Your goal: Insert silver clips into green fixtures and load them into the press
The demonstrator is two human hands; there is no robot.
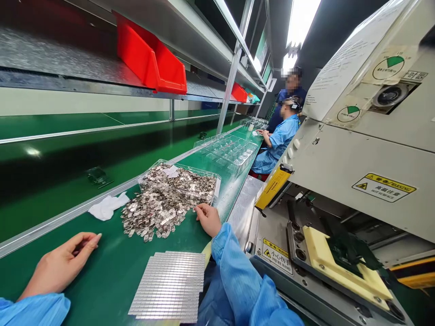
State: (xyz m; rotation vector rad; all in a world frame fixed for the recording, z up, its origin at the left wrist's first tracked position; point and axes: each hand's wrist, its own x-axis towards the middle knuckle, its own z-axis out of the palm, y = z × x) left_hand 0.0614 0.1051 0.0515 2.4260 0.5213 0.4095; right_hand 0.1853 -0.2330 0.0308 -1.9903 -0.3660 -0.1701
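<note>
My left hand [61, 262] is over the green bench at the lower left, fingers curled and thumb near the index finger; nothing shows at its tips. My right hand [209, 219] is at the right edge of a pile of small flat metal pieces [152, 215]. Its fingertips are pinched together, and anything between them is too small to make out. Part of the pile lies in a clear plastic tray [217, 188]; the rest is heaped on the bench in front. Close to my body, rows of silvery metal strips [170, 285] lie side by side in a flat block.
A crumpled white cloth [108, 206] lies left of the pile. Clear trays [234, 151] stand farther along. A press machine [340, 158] with hot-surface and hand-injury warnings stands on the right. Overhead, a shelf holds a red bin [149, 59]. Two people [280, 136] are farther down the bench.
</note>
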